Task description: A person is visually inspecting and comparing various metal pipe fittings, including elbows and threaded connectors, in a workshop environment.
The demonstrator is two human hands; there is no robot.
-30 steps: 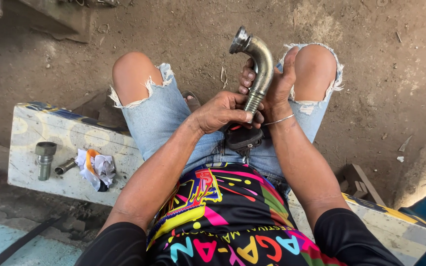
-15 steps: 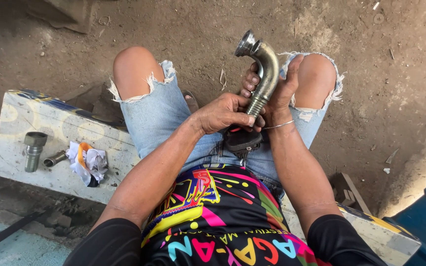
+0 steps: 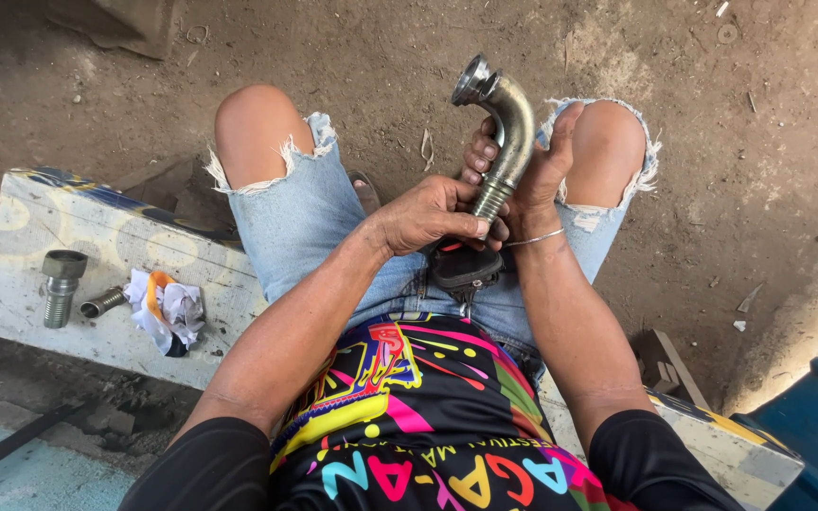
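I sit on a painted wooden bench (image 3: pixel 21 284) with my knees apart. My right hand (image 3: pixel 532 170) grips a curved metal pipe elbow fitting (image 3: pixel 504 118) around its bent body, flared end up. My left hand (image 3: pixel 428 213) pinches the fitting's threaded lower end (image 3: pixel 491 199) between thumb and fingers. A black hose end (image 3: pixel 464 265) sits just under that hand, resting on my lap. A thin metal bangle (image 3: pixel 534 238) circles my right wrist.
On the bench to my left lie a threaded steel fitting (image 3: pixel 61 284), a smaller metal piece (image 3: pixel 104 303) and a crumpled white and orange rag (image 3: pixel 168 310). Dirt floor lies ahead. A blue container (image 3: pixel 807 416) stands at the right edge.
My hands and the elbow fitting have stayed nearly the same; the view has shifted slightly, sliding the bench and its parts leftward then back.
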